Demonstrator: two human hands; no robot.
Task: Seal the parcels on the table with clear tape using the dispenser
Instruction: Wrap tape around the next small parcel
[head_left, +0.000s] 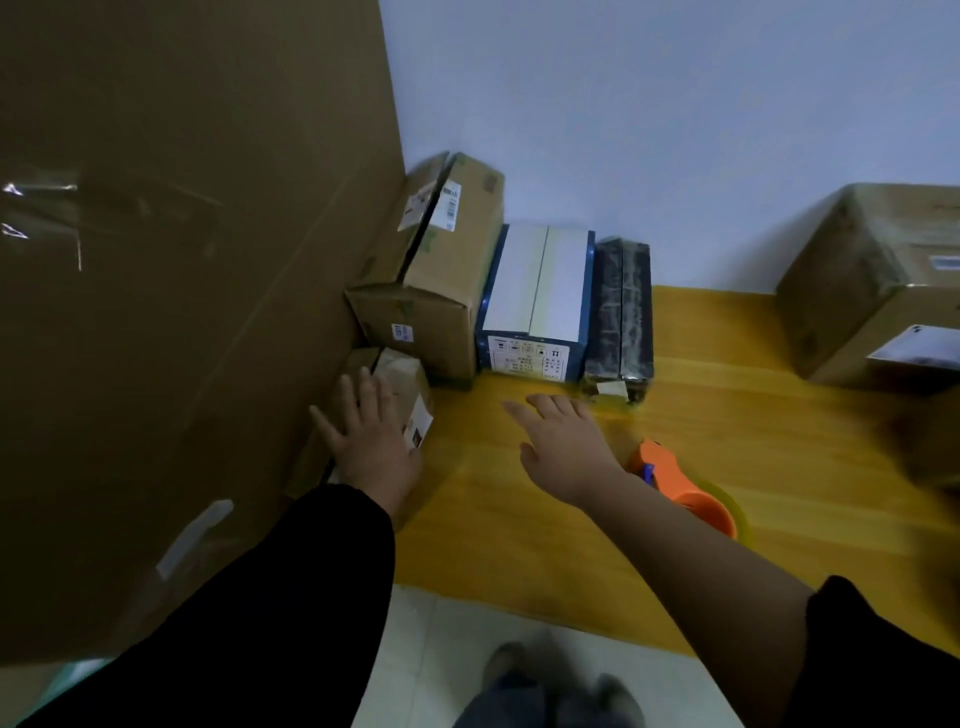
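Note:
On the yellow wooden table (727, 415) lies an orange tape dispenser (680, 486) with a roll of clear tape, partly hidden behind my right forearm. My right hand (563, 441) hovers with fingers spread over the table, just left of the dispenser, holding nothing. My left hand (369, 431) rests flat, fingers straight, on a small brown parcel (410, 395) at the table's left edge. Behind stand a brown carton with labels (441, 291), a blue-and-white box (540, 306) and a dark wrapped parcel (623, 312).
A very large cardboard box (182, 286) fills the left side, right beside my left arm. Another taped brown carton (878, 280) stands at the table's far right. A pale wall runs behind. White floor tiles and my feet (550, 686) show below the table's front edge.

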